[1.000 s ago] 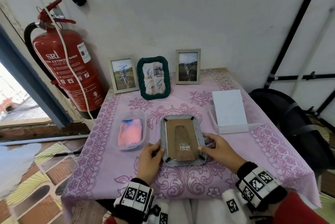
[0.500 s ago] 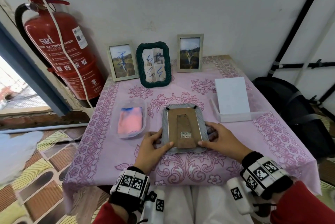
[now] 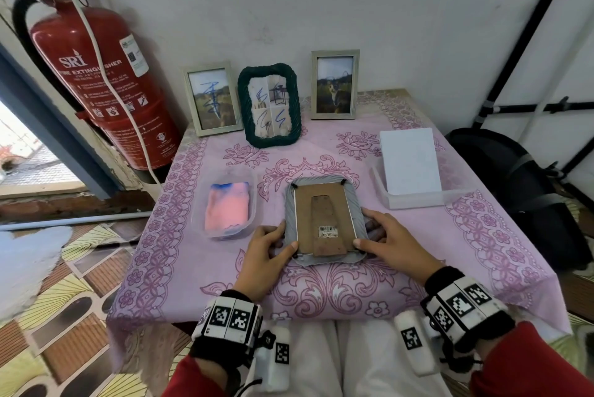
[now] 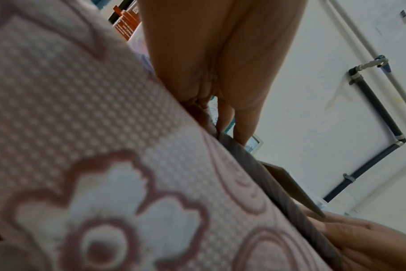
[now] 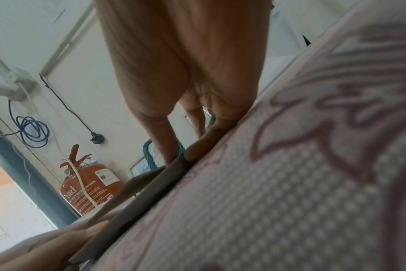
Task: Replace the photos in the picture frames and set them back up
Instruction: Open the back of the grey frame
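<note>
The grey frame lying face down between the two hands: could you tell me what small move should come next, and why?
Probably turn the two black clips at the far corners aside. The grey frame lies face down, brown backing in place, the left hand and right hand gripping its sides with thumbs on the near corners; the far clips appear to sit over the backing.

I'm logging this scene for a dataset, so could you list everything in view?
grey frame: 1, grey, face down at table centre, brown backing up
standing frames: 3, two pale, one dark green, along the wall
plastic tub: 1, clear, pink-blue cloth inside, left of grey frame
white stand: 1, white, right of grey frame
tablecloth: 1, pink floral
fire extinguisher: 1, red, left wall
black bag: 1, right of table
left hand: grips grey frame's left edge
right hand: grips its right edge
</note>
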The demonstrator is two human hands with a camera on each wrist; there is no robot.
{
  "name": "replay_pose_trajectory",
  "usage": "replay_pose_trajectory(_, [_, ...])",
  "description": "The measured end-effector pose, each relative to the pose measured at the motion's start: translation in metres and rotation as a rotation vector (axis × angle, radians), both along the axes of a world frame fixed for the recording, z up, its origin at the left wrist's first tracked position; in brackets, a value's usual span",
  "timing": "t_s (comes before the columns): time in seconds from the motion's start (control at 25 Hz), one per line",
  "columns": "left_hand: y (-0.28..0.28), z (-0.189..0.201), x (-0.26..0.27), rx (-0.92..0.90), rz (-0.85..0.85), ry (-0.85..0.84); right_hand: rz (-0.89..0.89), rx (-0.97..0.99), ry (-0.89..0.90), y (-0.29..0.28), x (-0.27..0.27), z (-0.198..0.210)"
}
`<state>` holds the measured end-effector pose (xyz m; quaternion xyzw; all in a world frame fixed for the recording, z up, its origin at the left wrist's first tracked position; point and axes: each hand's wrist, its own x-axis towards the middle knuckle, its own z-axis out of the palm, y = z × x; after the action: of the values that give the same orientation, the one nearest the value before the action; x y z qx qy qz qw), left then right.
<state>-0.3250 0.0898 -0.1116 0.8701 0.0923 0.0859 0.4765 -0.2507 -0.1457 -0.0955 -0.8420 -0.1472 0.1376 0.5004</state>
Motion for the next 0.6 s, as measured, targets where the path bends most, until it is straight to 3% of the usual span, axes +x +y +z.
replay_pose_trajectory(0.6, [-0.0018,0.0068,-0.0023,-0.065,0.014,0.042,-0.011,0.017,0.050,0.0002,-0.0005,0.0016])
